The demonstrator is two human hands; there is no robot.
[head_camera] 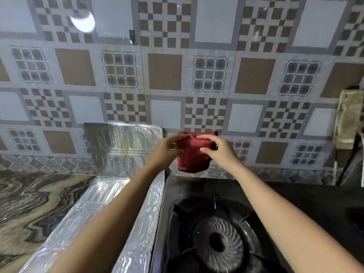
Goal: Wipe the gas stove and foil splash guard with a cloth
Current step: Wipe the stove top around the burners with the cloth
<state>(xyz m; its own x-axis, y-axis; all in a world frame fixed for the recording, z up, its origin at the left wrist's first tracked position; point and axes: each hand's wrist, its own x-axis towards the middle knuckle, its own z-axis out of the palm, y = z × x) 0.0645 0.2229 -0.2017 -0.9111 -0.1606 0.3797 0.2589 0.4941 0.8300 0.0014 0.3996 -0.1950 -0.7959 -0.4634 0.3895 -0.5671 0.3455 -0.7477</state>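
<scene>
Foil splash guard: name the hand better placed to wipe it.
Left, probably: the left hand holds the cloth on the side beside the foil splash guard, forearm above it; the right hand holds the side nearer the gas stove.

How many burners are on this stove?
1. The burner sits at the left end of the gas stove, beside the foil splash guard; the stove runs off frame, so more may be hidden.

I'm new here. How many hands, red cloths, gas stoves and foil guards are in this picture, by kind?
Hands: 2 (left hand, right hand)
Red cloth: 1
Gas stove: 1
Foil splash guard: 1
Total: 5
</scene>
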